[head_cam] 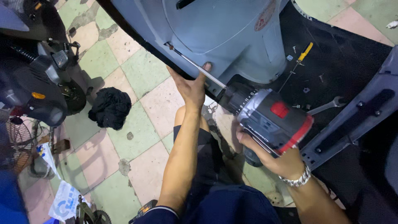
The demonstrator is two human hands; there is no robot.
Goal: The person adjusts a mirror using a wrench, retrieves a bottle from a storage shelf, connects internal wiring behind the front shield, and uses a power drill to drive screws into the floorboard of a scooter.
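Driving a long bit into the edge of a grey scooter panel (224, 37).

Right hand (269, 155) wrapped tight round the grip of a grey-and-red cordless drill (271, 118); left hand (191, 85) ahead of it, palm loosely open, fingers steadying the long bit (195, 64) and pressing up against the panel edge. Best kept dead in line with the fastener, light trigger, fingers clear of the spinning shaft. Panel smooth, matte blue-grey, curved, just above the left hand. Beyond the drill, on the black floorboard: yellow-handled screwdriver (302, 58), spanner (327, 105). Off to the left hand's outer side, black rag (110, 107) on checked tiles.
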